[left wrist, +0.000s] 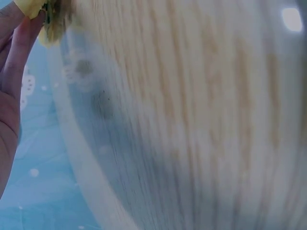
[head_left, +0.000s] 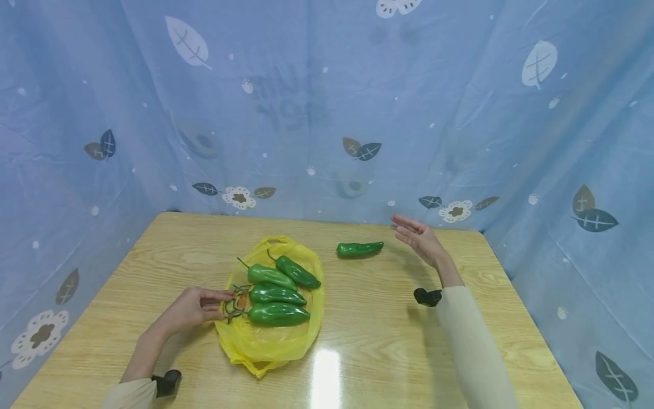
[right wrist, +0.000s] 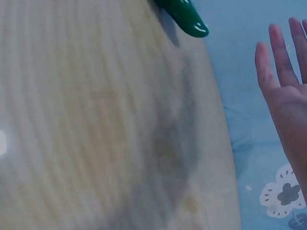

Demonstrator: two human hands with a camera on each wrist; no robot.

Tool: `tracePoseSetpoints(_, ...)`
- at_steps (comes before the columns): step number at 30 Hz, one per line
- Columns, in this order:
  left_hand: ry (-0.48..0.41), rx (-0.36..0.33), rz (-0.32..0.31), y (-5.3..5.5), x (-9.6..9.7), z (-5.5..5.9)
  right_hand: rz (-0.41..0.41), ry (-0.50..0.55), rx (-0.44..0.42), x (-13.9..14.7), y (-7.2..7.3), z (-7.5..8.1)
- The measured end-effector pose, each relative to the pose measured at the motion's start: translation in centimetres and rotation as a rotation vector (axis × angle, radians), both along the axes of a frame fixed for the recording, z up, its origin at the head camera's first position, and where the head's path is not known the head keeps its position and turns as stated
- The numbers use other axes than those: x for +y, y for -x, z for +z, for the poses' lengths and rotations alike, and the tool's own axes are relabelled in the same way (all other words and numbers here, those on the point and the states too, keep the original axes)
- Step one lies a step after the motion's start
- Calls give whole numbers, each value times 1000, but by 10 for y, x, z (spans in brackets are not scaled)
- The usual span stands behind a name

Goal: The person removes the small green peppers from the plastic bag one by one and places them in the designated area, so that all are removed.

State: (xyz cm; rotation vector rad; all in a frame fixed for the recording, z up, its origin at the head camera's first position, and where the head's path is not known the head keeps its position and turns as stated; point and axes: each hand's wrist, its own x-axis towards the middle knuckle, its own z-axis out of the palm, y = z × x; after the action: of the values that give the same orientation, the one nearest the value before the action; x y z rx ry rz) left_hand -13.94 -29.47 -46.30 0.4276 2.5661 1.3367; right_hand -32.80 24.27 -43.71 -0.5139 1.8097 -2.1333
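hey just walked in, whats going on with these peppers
A person's left hand touches the left edge of an open yellow plastic bag, beside some stems; whether it pinches anything is hard to tell. Four green peppers lie in the bag, and a fifth pepper lies outside it on the table. The right hand is open above the table, holding nothing, to the right of that pepper.

We are looking at a pale wood-grained table (head_left: 378, 341), its glossy top reflecting a bright white patch of light (head_left: 325, 378). Behind it and along both sides we are seeing a blue curtain (head_left: 286, 34) hanging, and we are noticing white leaves (head_left: 187, 41), darker leaves (head_left: 369, 151) and white flowers (head_left: 238, 197) with brown centres scattered across it.
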Motion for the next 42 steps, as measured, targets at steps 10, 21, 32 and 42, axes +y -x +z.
tracePoseSetpoints(10,-33,-13,-9,0,-1,-1,8,-83,101,3,-30,-11)
tracePoseSetpoints(21,-21,0,-5,-1,-1,0,-10,-120,145,1,-46,-8)
tracePoseSetpoints(32,-32,-24,-6,-2,1,1,1,-127,200,6,-64,-3)
tracePoseSetpoints(42,-14,-31,12,-1,-2,-1,-55,-120,243,0,-78,6)
